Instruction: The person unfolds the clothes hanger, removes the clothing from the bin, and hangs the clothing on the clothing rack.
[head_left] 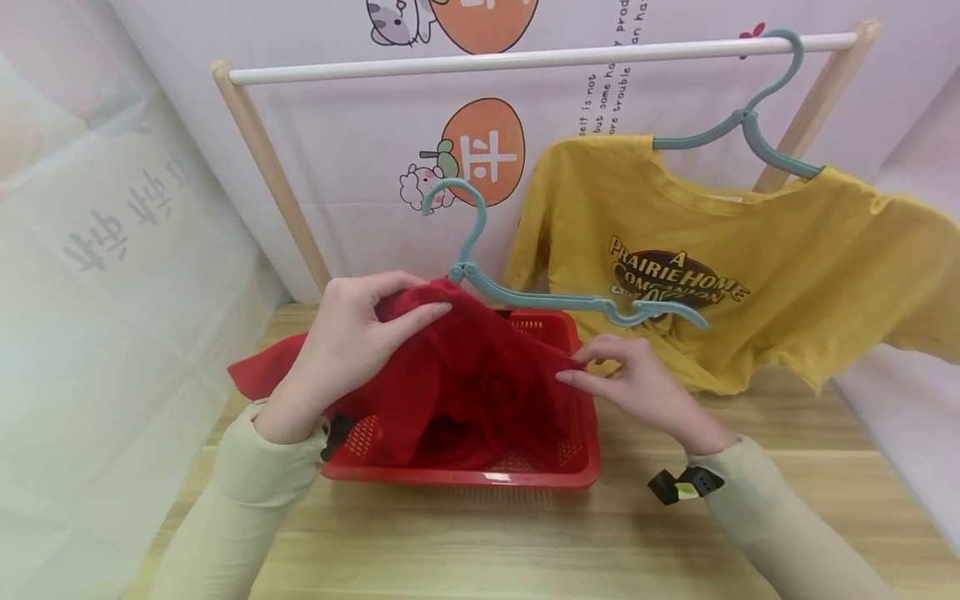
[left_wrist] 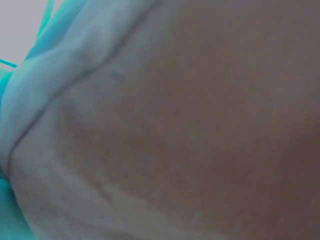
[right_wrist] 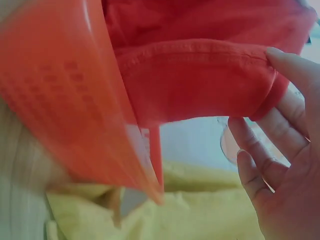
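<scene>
A red shirt (head_left: 480,367) is bunched up, partly inside a red plastic basket (head_left: 457,477). With the thumb on top, my left hand (head_left: 337,342) grips the shirt just below the neck of a light-blue hanger (head_left: 525,297). One hanger arm lies bare to the right; the other is hidden by the red cloth and my hand. My right hand (head_left: 637,379) pinches the shirt's right edge between thumb and fingers. In the right wrist view, the thumb presses a stitched seam near the ribbed edge of the red shirt (right_wrist: 200,85). Blurred fabric fills the left wrist view.
Behind the basket stands a rack with a white rail (head_left: 540,58) and wooden posts. A yellow T-shirt (head_left: 585,217) hangs there at the right on a second blue hanger (head_left: 780,154). The wooden tabletop (head_left: 465,550) lies underneath, with printed white cloth around it.
</scene>
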